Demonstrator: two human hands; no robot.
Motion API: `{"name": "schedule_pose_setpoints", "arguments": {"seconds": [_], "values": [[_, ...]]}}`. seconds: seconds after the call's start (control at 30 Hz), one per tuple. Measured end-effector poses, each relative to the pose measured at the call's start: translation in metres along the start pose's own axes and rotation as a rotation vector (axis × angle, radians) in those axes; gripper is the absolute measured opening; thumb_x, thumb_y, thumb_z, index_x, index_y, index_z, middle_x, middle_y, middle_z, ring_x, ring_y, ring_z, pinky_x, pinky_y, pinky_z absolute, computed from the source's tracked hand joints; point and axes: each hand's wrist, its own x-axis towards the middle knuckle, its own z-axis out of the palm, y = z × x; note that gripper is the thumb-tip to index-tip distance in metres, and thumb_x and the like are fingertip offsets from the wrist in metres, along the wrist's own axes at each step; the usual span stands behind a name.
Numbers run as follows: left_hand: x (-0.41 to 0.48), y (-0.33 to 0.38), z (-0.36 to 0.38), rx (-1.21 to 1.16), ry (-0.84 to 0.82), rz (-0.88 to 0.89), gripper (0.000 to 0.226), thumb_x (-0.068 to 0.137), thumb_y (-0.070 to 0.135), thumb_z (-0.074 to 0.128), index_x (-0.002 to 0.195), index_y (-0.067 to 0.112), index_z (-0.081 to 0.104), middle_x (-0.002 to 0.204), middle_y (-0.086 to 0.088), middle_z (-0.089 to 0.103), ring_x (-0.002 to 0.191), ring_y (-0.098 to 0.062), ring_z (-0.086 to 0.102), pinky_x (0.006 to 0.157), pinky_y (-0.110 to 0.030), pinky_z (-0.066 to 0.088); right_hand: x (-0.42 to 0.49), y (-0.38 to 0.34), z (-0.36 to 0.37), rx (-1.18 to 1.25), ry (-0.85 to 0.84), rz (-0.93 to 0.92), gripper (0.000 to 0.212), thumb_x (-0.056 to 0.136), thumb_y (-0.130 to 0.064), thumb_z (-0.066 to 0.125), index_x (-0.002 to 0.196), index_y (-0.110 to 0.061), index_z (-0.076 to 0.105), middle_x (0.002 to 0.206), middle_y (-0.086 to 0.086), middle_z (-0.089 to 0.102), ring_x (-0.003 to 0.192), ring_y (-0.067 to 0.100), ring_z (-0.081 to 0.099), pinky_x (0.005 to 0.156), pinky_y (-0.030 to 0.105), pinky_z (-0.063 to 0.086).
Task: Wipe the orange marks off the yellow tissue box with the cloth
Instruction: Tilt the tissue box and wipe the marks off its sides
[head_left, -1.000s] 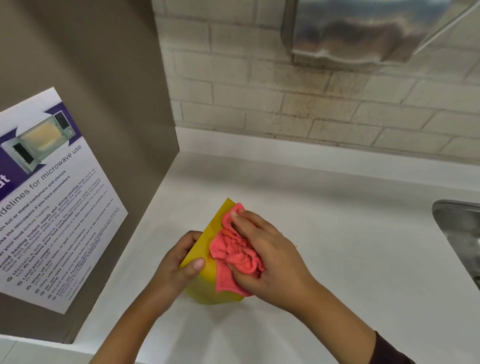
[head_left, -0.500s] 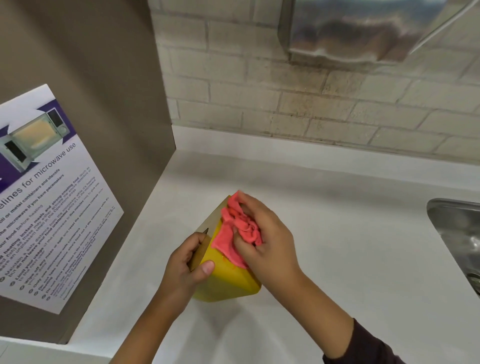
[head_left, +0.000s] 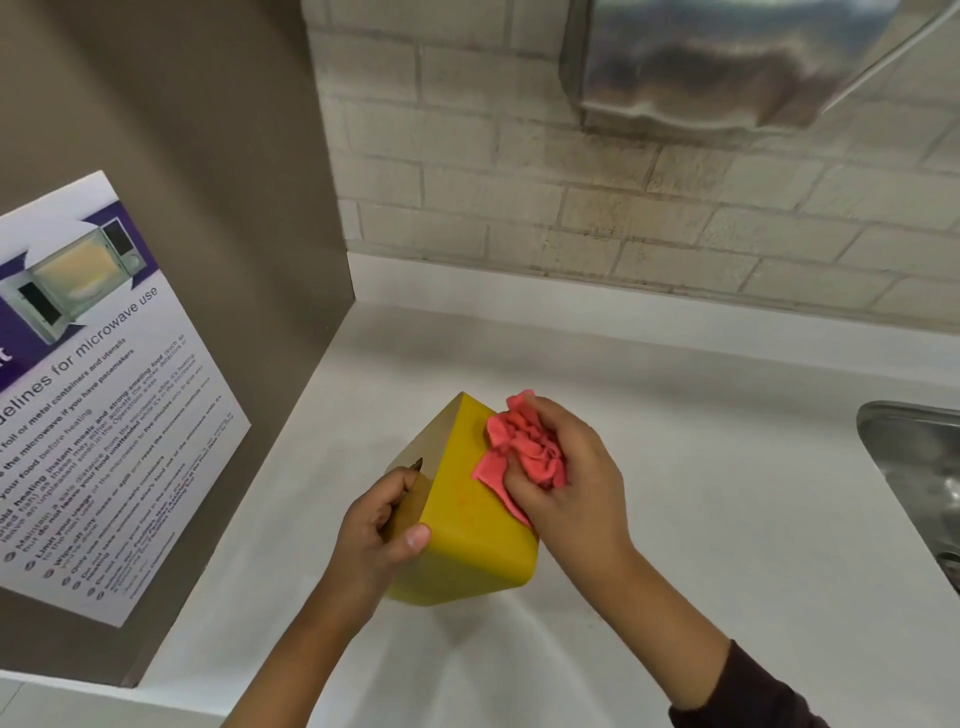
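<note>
The yellow tissue box (head_left: 470, 540) stands tilted on the white counter (head_left: 701, 519), one corner pointing up. My left hand (head_left: 376, 530) grips its left edge, thumb on the yellow face, fingers round the tan side. A bunched pink cloth (head_left: 522, 452) lies against the upper right part of the yellow face, pinched and pressed there by my right hand (head_left: 571, 478). Faint orange marks (head_left: 464, 506) show on the yellow face just left of the cloth.
A brown side panel (head_left: 208, 208) with a microwave-guidelines poster (head_left: 88, 395) rises at the left. A brick wall runs along the back, with a steel dispenser (head_left: 727, 57) mounted above. A steel sink (head_left: 919, 467) sits at the right edge of the counter.
The cloth and my right hand have slid up and to the right across the yellow face. The box has turned, so more of its yellow face and tan side shows.
</note>
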Motion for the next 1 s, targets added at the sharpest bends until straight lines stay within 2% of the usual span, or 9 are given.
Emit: {"name": "schedule_pose_setpoints", "arguments": {"seconds": [0.17,0.3,0.43,0.53,0.63,0.73,0.83,0.9,1.0], "values": [[-0.002,-0.001,0.001,-0.007,0.014,0.017,0.077,0.051,0.078,0.065,0.088,0.011,0.059,0.079,-0.008,0.059,0.075,-0.019,0.055,0.063,-0.025,0.043,-0.001,-0.024,0.021,-0.035,-0.008,-0.099,0.050,0.074,-0.042,0.058,0.122,-0.032,0.051,0.125,-0.013,0.057,0.117,0.002,0.047,0.094,0.011,0.037],[-0.003,0.000,-0.001,-0.058,0.023,0.006,0.066,0.054,0.072,0.068,0.094,0.019,0.064,0.089,-0.001,0.068,0.086,-0.016,0.062,0.074,-0.025,0.049,-0.010,-0.028,0.021,-0.015,-0.139,-0.277,0.051,0.075,-0.044,0.061,0.122,-0.031,0.047,0.135,-0.012,0.039,0.129,-0.003,0.034,0.101,0.007,0.029],[-0.002,0.000,-0.004,-0.064,0.013,-0.015,0.064,0.052,0.074,0.068,0.085,0.019,0.061,0.078,0.001,0.063,0.075,-0.015,0.059,0.064,-0.021,0.047,-0.012,-0.010,0.005,-0.073,-0.216,-0.411,0.054,0.070,-0.036,0.065,0.120,-0.022,0.051,0.125,-0.012,0.051,0.125,0.009,0.041,0.102,0.009,0.029],[-0.002,-0.001,-0.007,-0.066,0.025,-0.029,0.074,0.049,0.078,0.067,0.090,0.016,0.059,0.080,0.004,0.065,0.076,-0.013,0.060,0.065,-0.018,0.046,-0.009,-0.002,-0.004,-0.036,-0.148,-0.272,0.056,0.067,-0.037,0.067,0.120,-0.027,0.052,0.118,-0.017,0.058,0.118,0.007,0.047,0.097,0.017,0.040],[-0.003,-0.001,-0.005,-0.055,0.035,-0.047,0.081,0.045,0.081,0.065,0.092,0.016,0.056,0.084,0.008,0.068,0.078,-0.007,0.063,0.064,-0.014,0.047,0.001,-0.005,0.000,0.015,-0.062,-0.032,0.058,0.067,-0.047,0.066,0.122,-0.034,0.052,0.112,-0.033,0.050,0.109,0.000,0.049,0.089,0.005,0.037],[-0.004,-0.002,-0.002,-0.076,0.044,-0.048,0.079,0.046,0.079,0.067,0.092,0.016,0.056,0.083,0.009,0.067,0.078,-0.006,0.063,0.063,-0.014,0.048,0.012,-0.017,0.012,-0.059,-0.028,0.012,0.059,0.068,-0.041,0.066,0.125,-0.031,0.052,0.113,-0.024,0.055,0.109,0.002,0.048,0.085,0.003,0.033],[-0.005,-0.002,0.000,-0.103,0.069,-0.036,0.073,0.049,0.076,0.069,0.089,0.016,0.059,0.080,0.006,0.066,0.076,-0.008,0.062,0.064,-0.015,0.048,0.014,-0.035,0.025,-0.115,-0.080,-0.120,0.059,0.069,-0.039,0.064,0.125,-0.029,0.052,0.120,-0.009,0.062,0.113,0.008,0.048,0.088,0.013,0.035],[-0.004,-0.001,0.000,-0.107,0.076,-0.032,0.071,0.050,0.075,0.069,0.093,0.018,0.062,0.084,0.005,0.068,0.081,-0.008,0.062,0.070,-0.015,0.048,0.009,-0.040,0.030,-0.141,-0.120,-0.253,0.054,0.070,-0.034,0.069,0.121,-0.026,0.053,0.118,-0.006,0.064,0.115,0.010,0.048,0.089,0.014,0.037],[-0.002,-0.002,-0.002,-0.109,0.090,-0.022,0.065,0.051,0.074,0.069,0.095,0.026,0.066,0.091,0.009,0.072,0.089,-0.006,0.064,0.078,-0.017,0.050,-0.002,-0.035,0.027,-0.103,-0.174,-0.457,0.055,0.070,-0.023,0.079,0.119,-0.017,0.054,0.116,0.002,0.066,0.120,0.015,0.045,0.100,0.015,0.031]]}}
